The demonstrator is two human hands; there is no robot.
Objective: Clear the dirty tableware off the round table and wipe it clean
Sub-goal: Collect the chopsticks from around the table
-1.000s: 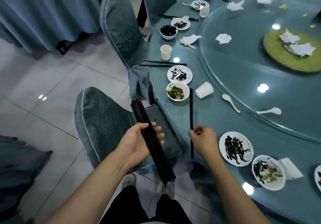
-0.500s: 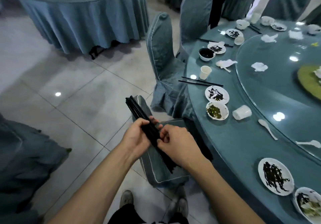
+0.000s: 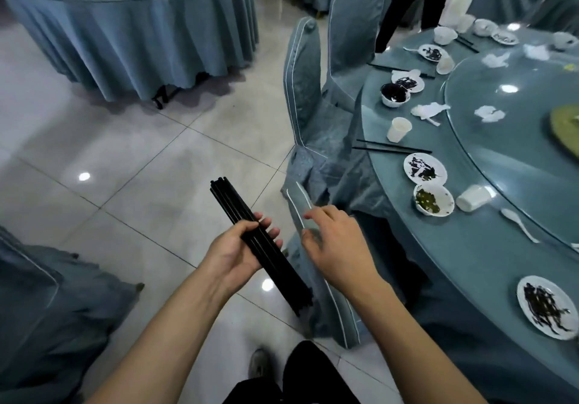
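My left hand [image 3: 239, 248] grips a bundle of black chopsticks [image 3: 260, 243] slanting from upper left to lower right over the floor. My right hand [image 3: 335, 240] hovers just right of the bundle, fingers loosely spread, holding nothing. The round table [image 3: 470, 256] with its blue cloth lies to the right. On it sit a pair of black chopsticks [image 3: 391, 148], dirty white plates [image 3: 424, 166] [image 3: 546, 306], a bowl with green scraps [image 3: 433, 199], a tipped paper cup [image 3: 473, 197], an upright cup [image 3: 398, 129] and a white spoon [image 3: 518, 223].
A glass turntable [image 3: 513, 152] covers the table's middle, with crumpled napkins [image 3: 488, 112]. Covered chairs [image 3: 305, 105] stand against the table edge, one [image 3: 329, 294] right under my hands. Another draped table [image 3: 131, 27] stands far left. A person's legs [image 3: 407, 5] stand behind the table.
My right hand has added the picked-up chopstick to the bundle, then let go and drawn away to the right. The view has swung left, away from the table.
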